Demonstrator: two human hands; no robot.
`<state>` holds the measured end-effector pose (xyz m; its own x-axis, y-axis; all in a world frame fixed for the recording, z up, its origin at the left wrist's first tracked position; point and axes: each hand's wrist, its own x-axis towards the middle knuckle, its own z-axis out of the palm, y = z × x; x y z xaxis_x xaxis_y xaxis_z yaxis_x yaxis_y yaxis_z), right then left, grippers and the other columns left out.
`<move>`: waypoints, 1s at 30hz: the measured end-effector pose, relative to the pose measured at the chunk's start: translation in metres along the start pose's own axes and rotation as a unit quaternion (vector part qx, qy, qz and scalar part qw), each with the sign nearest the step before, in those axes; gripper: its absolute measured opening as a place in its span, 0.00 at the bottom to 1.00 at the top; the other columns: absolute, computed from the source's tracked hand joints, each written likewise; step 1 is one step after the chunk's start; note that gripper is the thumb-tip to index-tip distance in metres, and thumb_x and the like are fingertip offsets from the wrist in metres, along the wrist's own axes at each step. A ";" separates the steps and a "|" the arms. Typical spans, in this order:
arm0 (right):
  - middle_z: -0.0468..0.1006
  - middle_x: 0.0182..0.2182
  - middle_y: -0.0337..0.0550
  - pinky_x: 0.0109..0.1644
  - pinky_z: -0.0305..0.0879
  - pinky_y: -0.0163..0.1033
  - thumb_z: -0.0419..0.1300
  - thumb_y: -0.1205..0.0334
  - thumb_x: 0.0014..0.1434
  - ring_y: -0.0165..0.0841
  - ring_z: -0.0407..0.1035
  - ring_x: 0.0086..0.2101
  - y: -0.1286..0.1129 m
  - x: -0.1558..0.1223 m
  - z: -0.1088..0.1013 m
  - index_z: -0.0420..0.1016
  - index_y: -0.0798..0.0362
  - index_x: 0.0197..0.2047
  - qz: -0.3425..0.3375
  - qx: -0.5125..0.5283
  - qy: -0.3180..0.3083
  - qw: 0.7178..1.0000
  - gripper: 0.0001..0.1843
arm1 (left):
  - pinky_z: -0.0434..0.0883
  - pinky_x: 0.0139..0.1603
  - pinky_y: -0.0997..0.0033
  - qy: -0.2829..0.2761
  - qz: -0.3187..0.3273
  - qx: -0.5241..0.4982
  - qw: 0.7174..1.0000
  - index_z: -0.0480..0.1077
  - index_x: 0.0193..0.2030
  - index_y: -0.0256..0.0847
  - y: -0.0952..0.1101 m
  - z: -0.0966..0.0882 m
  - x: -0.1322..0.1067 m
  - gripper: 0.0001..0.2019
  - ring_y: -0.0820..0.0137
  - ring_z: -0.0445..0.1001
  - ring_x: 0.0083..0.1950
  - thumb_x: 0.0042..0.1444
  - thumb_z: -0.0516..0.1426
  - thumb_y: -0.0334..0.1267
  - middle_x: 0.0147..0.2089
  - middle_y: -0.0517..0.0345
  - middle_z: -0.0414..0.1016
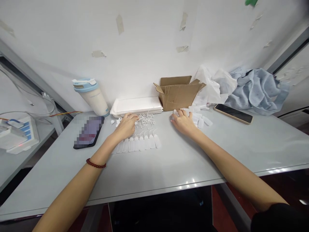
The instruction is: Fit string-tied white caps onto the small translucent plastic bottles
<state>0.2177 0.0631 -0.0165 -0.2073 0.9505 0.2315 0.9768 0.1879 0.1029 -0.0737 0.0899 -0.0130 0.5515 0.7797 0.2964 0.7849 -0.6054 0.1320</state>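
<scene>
My left hand (126, 125) lies over small white plastic parts (118, 121) at the left side of a heap of thin white cords (146, 120). Its fingers are loosely bent, their tips partly hidden, and I see nothing held. Spread over a pile of frosted, clear plastic tags (200, 120), my right hand (182, 122) touches some of them with its fingers apart. Between the hands and nearer to me, several similar tags (141, 143) stand side by side in a row, with thin curved cords at their upper ends.
Behind the hands are a stack of white trays (137, 105) and an opened cardboard box (180, 96). On the left stand a tumbler (93, 98) and a phone (89, 132). Rightward lie white plastic bags (214, 85), another phone (233, 113) and blue cloth (259, 90).
</scene>
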 end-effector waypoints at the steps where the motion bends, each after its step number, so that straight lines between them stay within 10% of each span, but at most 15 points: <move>1: 0.66 0.56 0.65 0.54 0.51 0.66 0.44 0.61 0.67 0.53 0.55 0.58 0.001 0.000 0.001 0.70 0.58 0.54 0.001 0.007 -0.001 1.000 0.20 | 0.62 0.59 0.46 -0.002 -0.002 -0.004 1.000 0.71 0.52 0.32 -0.001 0.001 0.000 0.25 0.53 0.58 0.59 0.47 0.47 0.22 0.56 0.45 0.70; 10: 0.73 0.48 0.61 0.53 0.51 0.62 0.46 0.64 0.65 0.51 0.60 0.52 0.004 0.002 0.005 0.73 0.57 0.50 -0.001 0.059 0.040 0.997 0.18 | 0.62 0.60 0.49 0.022 -0.009 0.001 1.000 0.70 0.53 0.35 0.007 -0.011 -0.003 0.27 0.55 0.61 0.57 0.45 0.47 0.21 0.53 0.46 0.70; 19: 0.74 0.30 0.44 0.41 0.59 0.40 0.56 0.62 0.58 0.35 0.67 0.32 -0.003 -0.004 -0.019 0.66 0.53 0.33 0.011 0.291 0.115 0.950 0.04 | 0.67 0.54 0.59 0.203 -0.096 -0.101 0.969 0.71 0.46 0.35 0.031 -0.039 -0.013 0.15 0.61 0.69 0.51 0.54 0.49 0.28 0.49 0.48 0.73; 25: 0.75 0.28 0.38 0.28 0.57 0.35 0.58 0.54 0.57 0.27 0.58 0.19 -0.016 -0.015 -0.028 0.65 0.52 0.39 0.037 0.456 0.081 0.885 0.12 | 0.71 0.42 0.67 0.217 -0.215 -0.378 0.874 0.73 0.34 0.37 0.067 -0.038 -0.017 0.07 0.69 0.73 0.35 0.50 0.61 0.38 0.36 0.55 0.77; 30: 0.80 0.41 0.46 0.37 0.65 0.38 0.57 0.57 0.59 0.37 0.72 0.39 -0.024 -0.018 -0.021 0.71 0.53 0.47 -0.034 0.456 0.067 0.887 0.14 | 0.72 0.44 0.66 0.164 -0.262 -0.599 0.738 0.75 0.36 0.37 0.085 -0.034 -0.016 0.12 0.71 0.74 0.34 0.43 0.66 0.37 0.30 0.60 0.76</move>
<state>0.1963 0.0364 -0.0025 -0.2118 0.9033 0.3731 0.5866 0.4229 -0.6907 -0.0249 0.0204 0.0261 0.0077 0.9955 0.0949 -0.0565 -0.0944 0.9939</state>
